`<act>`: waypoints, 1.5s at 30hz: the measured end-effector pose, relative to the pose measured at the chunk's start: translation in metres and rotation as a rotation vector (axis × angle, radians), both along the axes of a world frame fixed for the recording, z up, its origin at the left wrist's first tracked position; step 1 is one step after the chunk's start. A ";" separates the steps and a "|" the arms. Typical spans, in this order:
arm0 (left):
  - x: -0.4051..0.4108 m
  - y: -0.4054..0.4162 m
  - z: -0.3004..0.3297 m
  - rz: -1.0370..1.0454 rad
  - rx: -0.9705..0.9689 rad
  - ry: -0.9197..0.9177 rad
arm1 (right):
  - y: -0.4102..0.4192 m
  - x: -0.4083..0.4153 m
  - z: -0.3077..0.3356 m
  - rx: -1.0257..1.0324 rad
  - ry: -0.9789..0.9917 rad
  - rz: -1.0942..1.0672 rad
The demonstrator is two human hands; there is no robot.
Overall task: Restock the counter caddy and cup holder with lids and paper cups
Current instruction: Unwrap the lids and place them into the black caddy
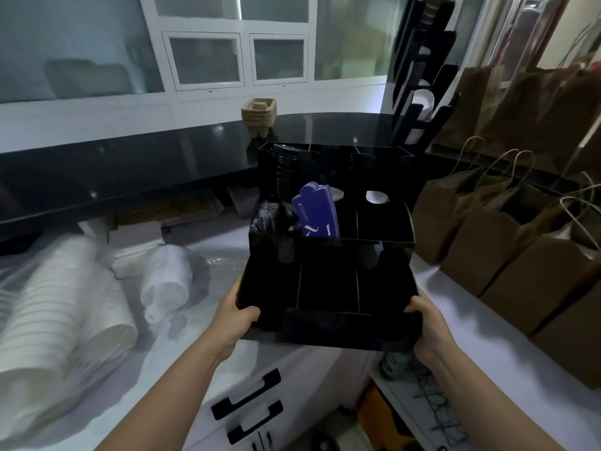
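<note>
I count one black caddy (328,288), one stack of pulp trays (259,117) at 12 o'clock, roughly four brown paper bags (507,242) at 3, two bagged sleeves of white cups (65,304) at 9.

Caddy (328,288) on counter, cup sleeves (65,307) left, bags (507,249) right.

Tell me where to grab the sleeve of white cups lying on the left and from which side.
Grip the cup sleeve around its middle, from above. It lies on its side on the white counter, long and round, so fingers can wrap over it. Both hands are on the caddy now.
</note>
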State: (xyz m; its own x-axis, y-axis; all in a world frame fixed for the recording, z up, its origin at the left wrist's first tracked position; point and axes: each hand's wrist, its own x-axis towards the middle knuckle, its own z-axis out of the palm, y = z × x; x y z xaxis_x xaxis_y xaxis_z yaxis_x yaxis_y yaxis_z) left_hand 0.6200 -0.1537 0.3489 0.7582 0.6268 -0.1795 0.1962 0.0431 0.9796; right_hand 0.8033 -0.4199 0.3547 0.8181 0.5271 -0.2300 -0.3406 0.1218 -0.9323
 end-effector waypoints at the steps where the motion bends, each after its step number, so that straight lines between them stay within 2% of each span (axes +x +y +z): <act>1: 0.004 0.001 -0.001 0.008 0.009 0.011 | 0.002 0.003 -0.001 0.010 -0.005 0.006; 9: 0.035 0.013 -0.004 -0.004 0.033 0.110 | 0.017 0.037 -0.013 -0.014 0.033 -0.005; 17: 0.041 0.004 -0.004 -0.030 0.073 0.175 | 0.016 0.058 -0.012 -0.133 0.088 -0.022; 25: 0.036 -0.003 -0.011 0.005 0.092 0.142 | 0.019 0.057 -0.021 -0.141 0.098 -0.070; 30: 0.036 -0.003 -0.015 -0.021 0.168 0.177 | 0.018 0.034 -0.012 -0.244 -0.191 -0.171; 33: 0.037 0.000 -0.010 -0.004 0.144 0.215 | 0.026 0.015 -0.006 -0.485 -0.595 -0.277; 35: 0.031 0.003 -0.006 0.012 0.114 0.218 | 0.040 -0.003 0.003 -0.538 -0.805 -0.198; 38: 0.014 0.006 0.001 0.061 0.113 0.232 | 0.070 -0.030 0.017 -0.481 -0.841 0.029; 45: -0.036 0.038 0.014 0.265 0.175 0.222 | 0.146 -0.077 0.023 -0.414 -0.762 0.297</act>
State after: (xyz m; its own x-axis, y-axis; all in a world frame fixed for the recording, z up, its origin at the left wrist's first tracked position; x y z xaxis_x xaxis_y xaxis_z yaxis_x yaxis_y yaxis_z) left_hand 0.5840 -0.1154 0.3628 0.5208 0.8313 -0.1939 0.4087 -0.0433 0.9116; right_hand 0.7261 -0.2740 0.3772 0.6701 0.7357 0.0987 0.4202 -0.2663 -0.8675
